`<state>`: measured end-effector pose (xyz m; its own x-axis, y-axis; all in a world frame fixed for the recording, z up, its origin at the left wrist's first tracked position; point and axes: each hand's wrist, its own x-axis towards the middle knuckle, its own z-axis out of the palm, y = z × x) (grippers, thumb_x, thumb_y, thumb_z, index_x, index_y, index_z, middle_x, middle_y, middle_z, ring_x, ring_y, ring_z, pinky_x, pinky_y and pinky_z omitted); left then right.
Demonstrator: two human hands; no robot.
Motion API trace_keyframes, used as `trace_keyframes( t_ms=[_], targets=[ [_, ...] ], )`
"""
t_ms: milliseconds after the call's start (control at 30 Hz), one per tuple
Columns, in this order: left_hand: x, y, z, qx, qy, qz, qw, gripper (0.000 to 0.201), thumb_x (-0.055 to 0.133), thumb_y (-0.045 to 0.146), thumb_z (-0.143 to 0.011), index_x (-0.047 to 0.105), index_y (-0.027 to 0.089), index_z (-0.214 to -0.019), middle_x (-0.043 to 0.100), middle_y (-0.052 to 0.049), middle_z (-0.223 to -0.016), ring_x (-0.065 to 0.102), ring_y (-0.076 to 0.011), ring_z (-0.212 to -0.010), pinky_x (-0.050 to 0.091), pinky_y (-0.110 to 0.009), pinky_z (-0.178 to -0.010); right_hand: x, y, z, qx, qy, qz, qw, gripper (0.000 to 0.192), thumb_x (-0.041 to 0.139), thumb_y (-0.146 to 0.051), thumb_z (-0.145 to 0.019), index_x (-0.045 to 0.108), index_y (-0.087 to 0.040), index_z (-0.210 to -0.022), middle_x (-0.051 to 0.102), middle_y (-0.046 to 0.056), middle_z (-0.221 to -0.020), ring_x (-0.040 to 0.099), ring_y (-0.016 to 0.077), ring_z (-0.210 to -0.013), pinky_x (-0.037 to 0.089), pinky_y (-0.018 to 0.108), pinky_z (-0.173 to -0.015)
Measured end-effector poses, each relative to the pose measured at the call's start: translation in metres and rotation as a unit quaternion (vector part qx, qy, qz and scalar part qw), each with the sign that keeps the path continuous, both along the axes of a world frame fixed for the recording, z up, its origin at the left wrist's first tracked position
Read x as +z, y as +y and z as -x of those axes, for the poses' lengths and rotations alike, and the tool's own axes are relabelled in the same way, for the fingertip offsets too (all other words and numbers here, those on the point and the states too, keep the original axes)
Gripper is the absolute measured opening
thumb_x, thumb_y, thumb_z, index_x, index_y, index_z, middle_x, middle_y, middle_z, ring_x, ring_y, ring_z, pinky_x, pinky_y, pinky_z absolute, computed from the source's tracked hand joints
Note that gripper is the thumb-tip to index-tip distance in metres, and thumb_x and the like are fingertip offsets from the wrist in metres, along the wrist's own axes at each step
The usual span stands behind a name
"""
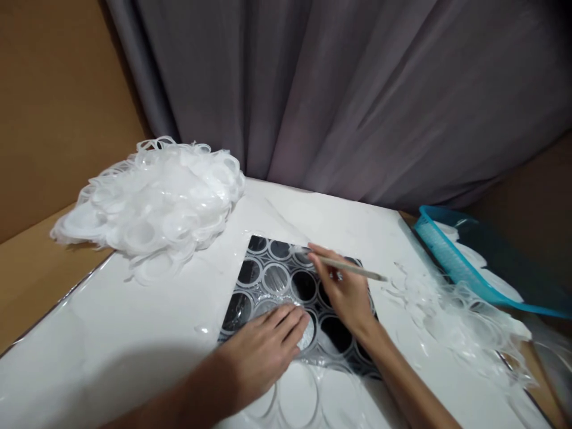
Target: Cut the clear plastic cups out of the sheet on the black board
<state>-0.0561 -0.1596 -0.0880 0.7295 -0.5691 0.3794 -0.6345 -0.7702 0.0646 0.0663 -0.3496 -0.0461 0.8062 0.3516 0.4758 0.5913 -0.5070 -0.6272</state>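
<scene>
Head view, left hand: A person's left hand [268, 342] lies flat on a clear plastic sheet [297, 393], fingers side by side and curled around nothing visible.
Right hand: The right hand [348, 295] pinches a pale stick [353, 269] between thumb and fingers, its far tip over the board's upper part; whether the tip touches the plastic cannot be told.
Plastic sheet: Patterned with rings, it covers a black board [304, 286] on a white table [143, 322] and runs past the board's near edge. Should the left palm's pressure ease, the slick film could slide or wrinkle, putting rings out of line.
Stick: A slip of that pinch could send the tip skidding across the film, scratching or tearing it.
Scrap pile: Ringed plastic offcuts [170, 196] heap at the table's left side; a knock there might topple some onto the work surface.
Loose scraps: More film [469, 325] lies near the right forearm, where a sleeveless arm sweeping outward could drag it along.
Blue basket: Beside those scraps, the basket [440, 250] holds white discs [498, 283]; a bump might spill them.
</scene>
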Motion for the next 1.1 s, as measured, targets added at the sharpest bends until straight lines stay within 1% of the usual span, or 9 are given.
trace_keyframes(
  t_ms=[67, 133, 233, 333, 433, 600, 900, 1000, 1100],
  targets=[
    [0.004, -0.001, 0.004, -0.027, -0.003, 0.002, 1.000, 0.042, 0.043, 0.037, -0.112, 0.053, 0.018, -0.149, 0.059, 0.001, -0.145, 0.049, -0.0148, -0.134, 0.036, -0.029, -0.110, -0.014, 0.012, 0.012, 0.023, 0.076, -0.003, 0.997, 0.029, 0.066, -0.032, -0.101, 0.072, -0.024, -0.129, 0.077, 0.004, -0.110, 0.060, 0.0135, -0.068, 0.049, 0.032, -0.064],
    [0.007, -0.001, 0.007, -0.020, -0.019, 0.014, 1.000, 0.042, 0.044, 0.039, -0.111, 0.056, 0.018, -0.145, 0.060, 0.001, -0.144, 0.049, -0.0149, -0.135, 0.036, -0.030, -0.112, -0.022, 0.020, 0.017, 0.033, 0.140, -0.032, 0.989, 0.023, 0.067, -0.037, -0.100, 0.077, -0.021, -0.114, 0.075, 0.007, -0.113, 0.053, 0.0117, -0.061, 0.044, 0.031, -0.058],
    [0.006, -0.001, 0.008, 0.081, -0.054, 0.025, 0.995, 0.042, 0.052, 0.039, -0.106, 0.065, 0.009, -0.133, 0.061, -0.010, -0.142, 0.048, -0.0251, -0.137, 0.039, -0.039, -0.112, -0.022, 0.024, 0.018, 0.044, 0.228, -0.091, 0.968, 0.026, 0.072, -0.042, -0.096, 0.076, -0.017, -0.102, 0.070, 0.007, -0.099, 0.045, 0.0107, -0.060, 0.034, 0.030, -0.053],
    [0.001, -0.003, 0.008, 0.182, -0.049, 0.015, 0.982, 0.040, 0.063, 0.031, -0.096, 0.069, 0.004, -0.126, 0.066, -0.017, -0.128, 0.058, -0.0329, -0.123, 0.047, -0.046, -0.102, -0.022, 0.024, 0.015, 0.067, 0.307, -0.100, 0.944, 0.041, 0.075, -0.043, -0.093, 0.069, -0.020, -0.127, 0.052, -0.003, -0.068, 0.035, 0.0109, -0.058, 0.025, 0.028, -0.053],
    [-0.003, -0.005, 0.011, 0.197, -0.040, 0.007, 0.980, 0.039, 0.062, 0.027, -0.095, 0.070, 0.004, -0.126, 0.069, -0.016, -0.122, 0.063, -0.0312, -0.112, 0.052, -0.044, -0.095, -0.024, 0.023, 0.013, 0.085, 0.327, -0.098, 0.936, 0.037, 0.077, -0.042, -0.092, 0.069, -0.020, -0.120, 0.053, -0.002, -0.070, 0.039, 0.0113, -0.061, 0.027, 0.028, -0.055],
    [-0.008, -0.006, 0.016, 0.174, -0.079, 0.018, 0.981, 0.040, 0.048, 0.025, -0.103, 0.070, -0.001, -0.124, 0.068, -0.019, -0.126, 0.062, -0.0324, -0.119, 0.053, -0.043, -0.100, -0.027, 0.022, 0.014, 0.094, 0.308, -0.101, 0.941, 0.023, 0.078, -0.039, -0.091, 0.072, -0.019, -0.099, 0.062, 0.001, -0.085, 0.041, 0.0102, -0.063, 0.030, 0.028, -0.056],
    [0.000, -0.004, 0.013, 0.177, -0.033, 0.007, 0.984, 0.037, 0.050, 0.021, -0.100, 0.072, 0.003, -0.124, 0.069, -0.022, -0.122, 0.066, -0.0337, -0.116, 0.061, -0.044, -0.092, -0.024, 0.021, 0.016, 0.111, 0.261, -0.071, 0.956, 0.016, 0.077, -0.035, -0.093, 0.073, -0.019, -0.096, 0.068, 0.001, -0.088, 0.051, 0.0105, -0.063, 0.038, 0.028, -0.054],
    [0.001, -0.003, 0.014, 0.188, -0.040, 0.013, 0.981, 0.038, 0.051, 0.021, -0.099, 0.072, 0.004, -0.125, 0.066, -0.027, -0.125, 0.065, -0.0378, -0.119, 0.063, -0.046, -0.088, -0.022, 0.016, 0.024, 0.172, 0.157, -0.004, 0.973, 0.011, 0.066, -0.026, -0.101, 0.075, -0.021, -0.104, 0.075, 0.003, -0.110, 0.070, 0.0153, -0.090, 0.055, 0.031, -0.077],
    [0.001, -0.002, 0.014, 0.177, -0.040, 0.014, 0.983, 0.034, 0.055, 0.019, -0.097, 0.074, 0.002, -0.120, 0.065, -0.031, -0.124, 0.066, -0.0401, -0.118, 0.063, -0.046, -0.088, -0.020, 0.009, 0.034, 0.244, -0.022, 0.141, 0.959, 0.032, 0.051, -0.011, -0.106, 0.066, -0.017, -0.134, 0.072, 0.008, -0.132, 0.071, 0.0195, -0.115, 0.059, 0.036, -0.091]
  ],
)
